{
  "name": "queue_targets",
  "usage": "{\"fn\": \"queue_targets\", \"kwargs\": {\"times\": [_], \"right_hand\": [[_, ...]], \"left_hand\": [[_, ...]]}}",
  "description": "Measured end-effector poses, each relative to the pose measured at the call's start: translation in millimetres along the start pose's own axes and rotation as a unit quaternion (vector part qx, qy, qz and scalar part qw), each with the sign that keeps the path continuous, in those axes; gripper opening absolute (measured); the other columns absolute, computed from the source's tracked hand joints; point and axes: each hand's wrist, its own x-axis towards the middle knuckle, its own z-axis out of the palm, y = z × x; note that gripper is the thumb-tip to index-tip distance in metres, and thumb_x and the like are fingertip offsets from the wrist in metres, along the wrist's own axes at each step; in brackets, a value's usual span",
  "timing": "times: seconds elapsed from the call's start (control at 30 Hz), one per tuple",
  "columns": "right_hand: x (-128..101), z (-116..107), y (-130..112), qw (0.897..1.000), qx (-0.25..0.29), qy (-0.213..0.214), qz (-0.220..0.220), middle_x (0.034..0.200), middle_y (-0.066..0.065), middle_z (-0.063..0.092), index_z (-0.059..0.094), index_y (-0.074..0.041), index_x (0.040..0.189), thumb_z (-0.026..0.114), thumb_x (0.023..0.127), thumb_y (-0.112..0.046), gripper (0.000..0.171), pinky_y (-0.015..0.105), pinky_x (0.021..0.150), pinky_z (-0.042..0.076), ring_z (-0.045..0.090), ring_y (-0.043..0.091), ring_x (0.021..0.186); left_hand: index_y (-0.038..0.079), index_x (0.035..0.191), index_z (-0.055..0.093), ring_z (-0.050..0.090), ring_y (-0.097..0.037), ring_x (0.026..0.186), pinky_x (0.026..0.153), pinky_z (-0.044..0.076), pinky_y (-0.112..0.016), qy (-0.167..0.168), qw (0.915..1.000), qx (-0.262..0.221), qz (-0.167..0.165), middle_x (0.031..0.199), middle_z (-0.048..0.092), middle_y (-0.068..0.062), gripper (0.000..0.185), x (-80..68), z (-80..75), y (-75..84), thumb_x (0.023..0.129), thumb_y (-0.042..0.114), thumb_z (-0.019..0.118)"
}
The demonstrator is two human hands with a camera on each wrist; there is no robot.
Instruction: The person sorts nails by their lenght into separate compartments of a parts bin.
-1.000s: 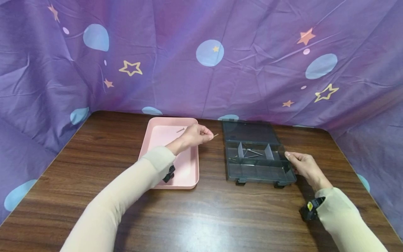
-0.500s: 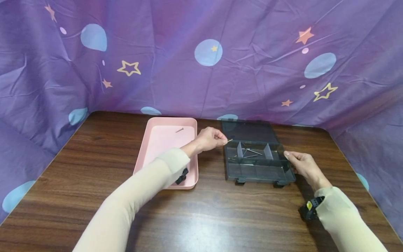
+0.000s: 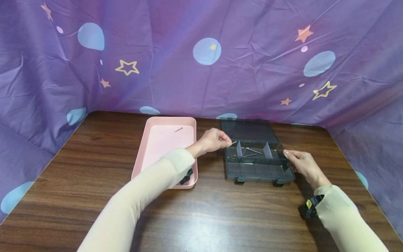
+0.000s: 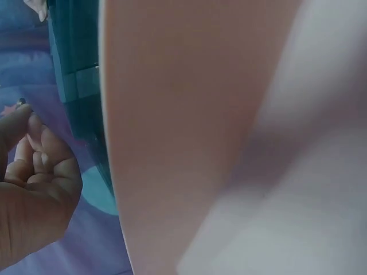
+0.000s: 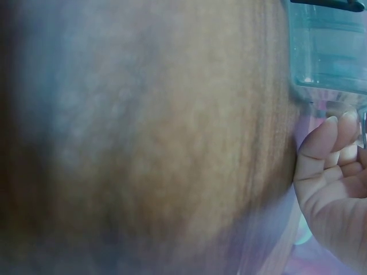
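Observation:
My left hand [image 3: 213,140] pinches a small brass-coloured screw [image 3: 234,142] between thumb and fingertips, over the left rear compartment of a dark see-through compartment box [image 3: 256,171]. In the left wrist view only the tip of that screw [image 4: 22,102] shows past the fingers. The box lies with its lid [image 3: 248,130] folded back. Several long silver screws or nails [image 3: 253,151] lie in its middle rear compartment; small brass-coloured pieces [image 3: 231,158] lie in the left one. At the box's right wall, my right hand [image 3: 304,166] holds the edge between thumb and fingers.
Left of the box stands a shallow pink tray [image 3: 138,157], with one screw [image 3: 178,129] near its far end. My left forearm crosses above the tray. A purple patterned cloth [image 3: 176,77] hangs behind the wooden table [image 3: 201,217].
My left hand has carried the screw rightward from the tray's edge to the box's left rear compartment. My right hand has stayed at the box's edge.

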Motion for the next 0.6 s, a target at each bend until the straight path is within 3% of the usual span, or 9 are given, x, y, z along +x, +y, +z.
{"fn": "queue_targets", "kwargs": {"times": [0.37,0.6], "right_hand": [[-0.7,-0.1,1.9,1.000,0.005,0.000,-0.006,0.081,-0.029,0.056,0.039,0.015,0.133,0.042,0.098,-0.041,0.067,0.018,0.066,0.050,0.052,-0.009,0.075],[-1.0,-0.8,1.4,1.000,0.003,0.000,-0.009,0.079,-0.027,0.057,0.039,0.016,0.132,0.042,0.098,-0.042,0.067,0.019,0.065,0.049,0.052,-0.007,0.073]], "left_hand": [[0.012,0.092,0.074,0.057,-0.005,0.082,0.079,0.043,-0.018,-0.002,0.9997,0.026,0.003,0.089,0.074,0.001,0.013,3.5,9.3,1.5,0.084,0.022,0.071],[0.013,0.091,0.074,0.058,-0.005,0.081,0.081,0.043,-0.019,0.002,0.9997,0.023,-0.001,0.088,0.074,0.001,0.012,5.2,12.9,-0.4,0.084,0.022,0.071]]}}
